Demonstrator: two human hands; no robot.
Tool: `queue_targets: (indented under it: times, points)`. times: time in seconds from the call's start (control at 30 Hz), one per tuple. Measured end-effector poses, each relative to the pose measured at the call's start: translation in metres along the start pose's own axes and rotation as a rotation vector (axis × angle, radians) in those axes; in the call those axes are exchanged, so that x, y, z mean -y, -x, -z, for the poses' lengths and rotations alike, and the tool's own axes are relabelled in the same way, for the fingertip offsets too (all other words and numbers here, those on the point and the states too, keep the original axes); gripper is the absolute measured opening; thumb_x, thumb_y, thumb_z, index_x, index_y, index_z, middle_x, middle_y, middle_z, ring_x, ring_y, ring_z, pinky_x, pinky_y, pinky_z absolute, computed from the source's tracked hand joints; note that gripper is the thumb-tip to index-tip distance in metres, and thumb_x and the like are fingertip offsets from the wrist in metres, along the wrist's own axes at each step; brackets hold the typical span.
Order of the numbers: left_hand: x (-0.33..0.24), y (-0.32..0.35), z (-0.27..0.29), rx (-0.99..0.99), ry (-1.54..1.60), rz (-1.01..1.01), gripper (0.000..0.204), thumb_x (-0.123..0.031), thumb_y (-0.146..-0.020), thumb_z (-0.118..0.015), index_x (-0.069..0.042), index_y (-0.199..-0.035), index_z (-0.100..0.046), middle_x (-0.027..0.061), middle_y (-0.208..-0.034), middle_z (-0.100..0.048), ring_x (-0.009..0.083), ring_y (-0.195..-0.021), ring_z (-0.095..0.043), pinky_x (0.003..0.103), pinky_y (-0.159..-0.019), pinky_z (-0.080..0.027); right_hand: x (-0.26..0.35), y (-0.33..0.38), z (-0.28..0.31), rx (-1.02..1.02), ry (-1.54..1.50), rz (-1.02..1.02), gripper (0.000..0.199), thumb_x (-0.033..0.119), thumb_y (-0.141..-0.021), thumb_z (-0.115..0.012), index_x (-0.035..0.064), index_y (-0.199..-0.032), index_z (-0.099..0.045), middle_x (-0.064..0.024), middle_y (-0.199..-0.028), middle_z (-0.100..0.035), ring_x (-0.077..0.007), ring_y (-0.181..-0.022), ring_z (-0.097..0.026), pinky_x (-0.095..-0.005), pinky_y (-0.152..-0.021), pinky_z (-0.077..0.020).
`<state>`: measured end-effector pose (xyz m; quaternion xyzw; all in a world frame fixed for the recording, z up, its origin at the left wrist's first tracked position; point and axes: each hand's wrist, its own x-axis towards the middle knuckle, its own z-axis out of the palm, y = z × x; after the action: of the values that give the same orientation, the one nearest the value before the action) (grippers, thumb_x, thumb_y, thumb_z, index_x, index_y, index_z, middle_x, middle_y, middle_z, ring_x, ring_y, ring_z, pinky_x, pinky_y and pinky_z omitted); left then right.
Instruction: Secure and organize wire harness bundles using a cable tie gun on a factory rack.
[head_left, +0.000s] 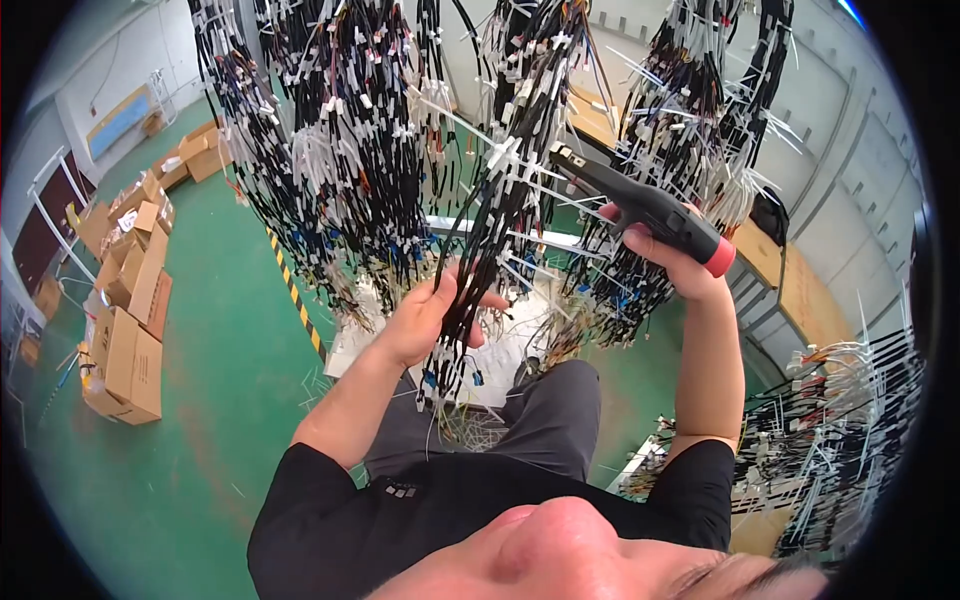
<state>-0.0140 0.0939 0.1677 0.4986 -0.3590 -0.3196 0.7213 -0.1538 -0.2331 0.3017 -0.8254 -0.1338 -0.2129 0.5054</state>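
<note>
My left hand is closed around the lower part of a hanging bundle of black wire harnesses, with its fingertips showing past the far side. My right hand grips a black cable tie gun with a red end cap. The gun's metal nose points up and left, close to the bundle. White cable ties are fastened round the bundle at several heights, their long tails sticking out. Below my left hand hang loose wire ends with blue and white connectors.
More thick harness bundles hang at the left and right. A rack of wires with ties stands at lower right, near a wooden-topped table. Cardboard boxes line the green floor at left. A white board sits beneath the wires.
</note>
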Motion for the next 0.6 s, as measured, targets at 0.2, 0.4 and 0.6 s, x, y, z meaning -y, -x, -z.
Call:
queue_targets:
  times: [0.2,0.4,0.6]
  points:
    - [0.002,-0.001,-0.009,-0.053,-0.037,-0.122,0.050,-0.044,-0.117,-0.035,-0.004,-0.148,-0.037,0.0124,-0.139,-0.065,0.0142,-0.079,-0.070,0.032,-0.077,-0.060,-0.015,0.009,-0.004,0.005,0.056,-0.005,0.043,0.009,-0.095,-0.079,0.0010,-0.135,-0.069,-0.0048,-0.119,-0.078,-0.0100,-0.102,-0.066,-0.0292,-0.093,-0.0528]
    - [0.004,-0.016,-0.006,-0.176,-0.031,-0.033,0.026,-0.028,-0.116,-0.050,-0.004,-0.124,-0.051,0.0097,-0.104,-0.073,0.0138,-0.076,-0.070,0.028,-0.071,-0.058,-0.025,0.018,-0.007,-0.012,-0.034,-0.052,0.045,0.007,-0.093,-0.080,0.0027,-0.136,-0.069,-0.0048,-0.119,-0.078,-0.0075,-0.096,-0.064,-0.0270,-0.091,-0.0525]
    - [-0.008,-0.025,-0.013,-0.229,-0.275,-0.056,0.030,-0.025,-0.104,-0.071,-0.002,-0.111,-0.054,0.0083,-0.079,-0.071,0.0147,-0.064,-0.070,0.029,-0.059,-0.057,-0.024,0.021,-0.007,-0.018,-0.029,-0.064,0.045,0.006,-0.092,-0.080,0.0028,-0.136,-0.069,-0.0046,-0.121,-0.077,-0.0088,-0.100,-0.064,-0.0283,-0.092,-0.0526]
